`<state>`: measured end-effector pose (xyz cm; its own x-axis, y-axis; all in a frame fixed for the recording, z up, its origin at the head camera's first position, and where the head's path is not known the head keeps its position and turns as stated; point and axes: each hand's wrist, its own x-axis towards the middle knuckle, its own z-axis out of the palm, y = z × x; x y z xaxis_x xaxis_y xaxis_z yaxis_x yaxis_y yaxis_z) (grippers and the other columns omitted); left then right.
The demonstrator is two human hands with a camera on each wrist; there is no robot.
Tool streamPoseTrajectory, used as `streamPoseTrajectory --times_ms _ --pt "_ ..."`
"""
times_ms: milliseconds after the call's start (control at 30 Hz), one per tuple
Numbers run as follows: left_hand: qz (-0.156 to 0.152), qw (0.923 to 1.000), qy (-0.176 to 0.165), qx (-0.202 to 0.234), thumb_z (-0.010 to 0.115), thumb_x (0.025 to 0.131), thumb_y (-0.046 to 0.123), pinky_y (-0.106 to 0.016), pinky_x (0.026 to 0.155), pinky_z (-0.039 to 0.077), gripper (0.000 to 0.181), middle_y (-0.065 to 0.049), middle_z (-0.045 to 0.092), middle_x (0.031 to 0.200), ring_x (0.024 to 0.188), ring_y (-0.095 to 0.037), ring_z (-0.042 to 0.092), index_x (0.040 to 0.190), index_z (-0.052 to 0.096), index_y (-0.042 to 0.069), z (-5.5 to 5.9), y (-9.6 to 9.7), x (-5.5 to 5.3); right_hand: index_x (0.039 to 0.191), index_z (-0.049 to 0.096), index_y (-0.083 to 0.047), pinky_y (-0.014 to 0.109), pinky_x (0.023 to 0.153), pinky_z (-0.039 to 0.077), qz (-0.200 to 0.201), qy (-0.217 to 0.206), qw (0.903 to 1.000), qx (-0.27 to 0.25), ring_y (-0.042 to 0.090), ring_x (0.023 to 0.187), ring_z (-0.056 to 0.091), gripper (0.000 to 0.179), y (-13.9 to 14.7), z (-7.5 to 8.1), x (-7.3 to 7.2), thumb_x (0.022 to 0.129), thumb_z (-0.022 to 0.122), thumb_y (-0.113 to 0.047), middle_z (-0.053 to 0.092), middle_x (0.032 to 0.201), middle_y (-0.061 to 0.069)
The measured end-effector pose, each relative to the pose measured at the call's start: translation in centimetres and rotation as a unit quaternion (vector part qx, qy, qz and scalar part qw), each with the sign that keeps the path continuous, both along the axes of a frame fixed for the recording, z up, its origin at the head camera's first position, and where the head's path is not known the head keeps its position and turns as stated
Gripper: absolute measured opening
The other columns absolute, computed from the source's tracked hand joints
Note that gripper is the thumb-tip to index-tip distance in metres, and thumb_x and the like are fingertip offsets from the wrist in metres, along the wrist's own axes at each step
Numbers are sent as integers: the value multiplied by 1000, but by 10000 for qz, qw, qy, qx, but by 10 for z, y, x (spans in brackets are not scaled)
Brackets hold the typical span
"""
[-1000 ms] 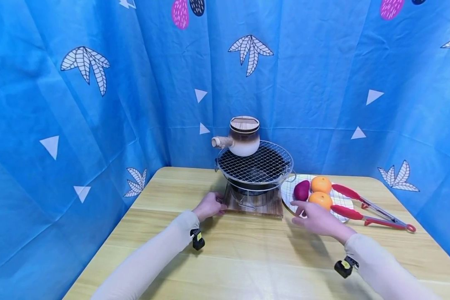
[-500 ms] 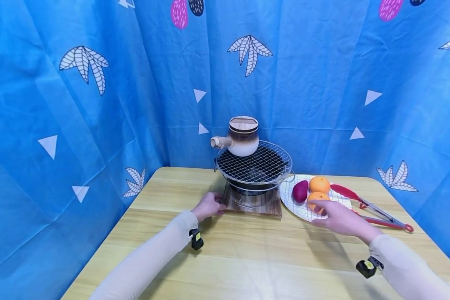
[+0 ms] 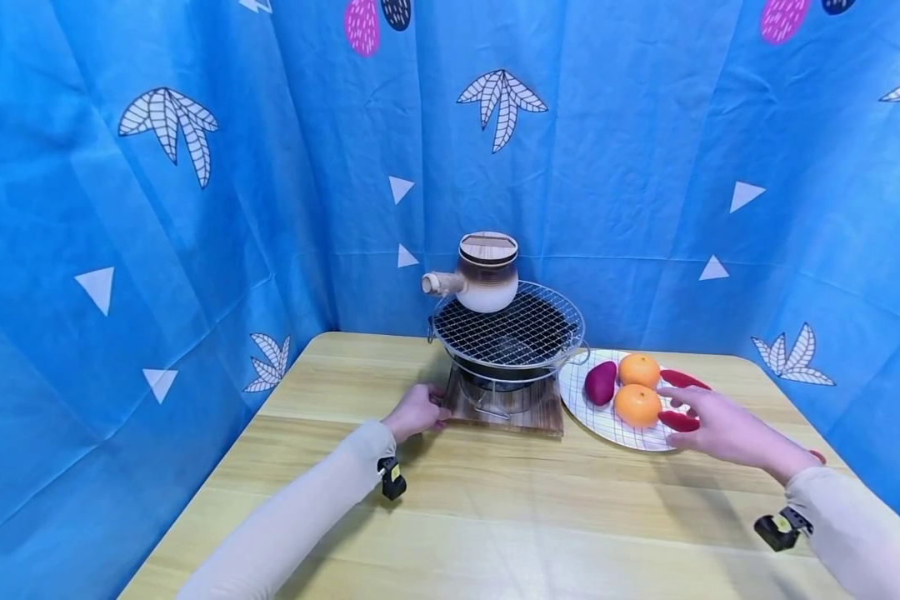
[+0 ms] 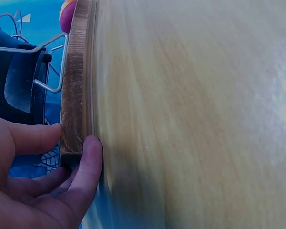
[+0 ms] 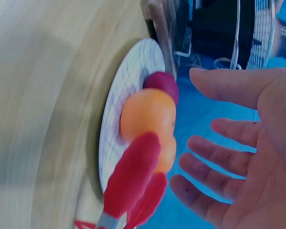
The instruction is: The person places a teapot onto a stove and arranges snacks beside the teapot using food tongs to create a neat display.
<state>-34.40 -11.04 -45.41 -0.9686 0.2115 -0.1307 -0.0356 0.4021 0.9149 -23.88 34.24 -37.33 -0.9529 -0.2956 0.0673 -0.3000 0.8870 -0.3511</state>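
Observation:
My left hand (image 3: 416, 414) grips the front left corner of the dark wooden base (image 3: 525, 421) under a round tabletop grill (image 3: 521, 350). In the left wrist view its thumb (image 4: 35, 138) lies on the board's upper face and the fingertips are at the edge. My right hand (image 3: 735, 432), fingers spread and holding nothing, hovers over the red-tipped tongs (image 5: 133, 176) and hides most of them in the head view. The tongs' heads lie over a white checked plate (image 3: 607, 427). On it are two oranges (image 3: 638, 406) and a purple fruit (image 3: 600, 383).
A side-handled clay pot (image 3: 487, 287) with a wood-look lid stands at the back left of the grill's wire mesh (image 3: 528, 325). Patterned blue cloth (image 3: 615, 167) hangs behind and beside the wooden table (image 3: 495, 517).
My right hand has moved right, from the plate's front left past the front orange to above the tongs. My left hand stays at the base corner.

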Motion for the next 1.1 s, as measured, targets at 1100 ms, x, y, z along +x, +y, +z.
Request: streamPoseTrajectory --times_ms 1100 --pt "-60 9998 -152 112 70 86 -4 -32 75 63 55 -25 63 116 80 -26 70 136 47 -12 -4 -2 -3 146 39 10 77 89 43 -325 58 9982 495 61 120 44 95 82 -21 -13 74 88 -28 45 136 44"
